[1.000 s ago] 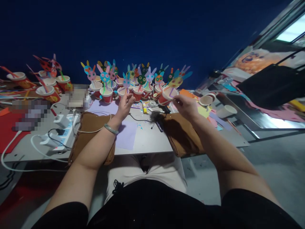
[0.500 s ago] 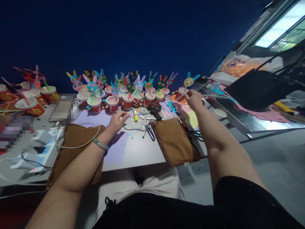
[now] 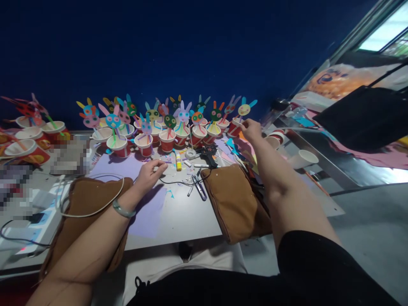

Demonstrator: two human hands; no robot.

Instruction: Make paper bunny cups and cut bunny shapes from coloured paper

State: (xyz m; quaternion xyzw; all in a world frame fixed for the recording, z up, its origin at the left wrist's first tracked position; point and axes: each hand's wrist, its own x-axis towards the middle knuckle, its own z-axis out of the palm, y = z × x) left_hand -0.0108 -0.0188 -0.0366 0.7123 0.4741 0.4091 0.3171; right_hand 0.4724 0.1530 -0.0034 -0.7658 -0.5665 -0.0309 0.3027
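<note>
Red-and-white paper cups stand in rows along the back of the table, with colourful paper rabbit heads on sticks in them. My right hand [image 3: 251,128] pinches the rim of the rightmost cup [image 3: 235,127] of the middle group, whose rabbit head [image 3: 244,109] is yellow with blue ears. My left hand [image 3: 153,172], thumb and fingers apart, hovers over purple paper [image 3: 149,212] with nothing in it. In front of the cups lie a yellow glue stick [image 3: 178,161], a black glue gun [image 3: 208,155] and scissors [image 3: 199,187].
Brown cushions [image 3: 237,204] lie at both sides of the table's front edge. At the left are a white power strip [image 3: 41,225] and more cups [image 3: 40,153]. A loose white cup [image 3: 304,158] lies right of my right arm, near a black bag [image 3: 360,117].
The view has shifted, and most table items appear lower or further left. My right hand is still at the rightmost cup, which stands closer to its neighbours. My left hand stays empty.
</note>
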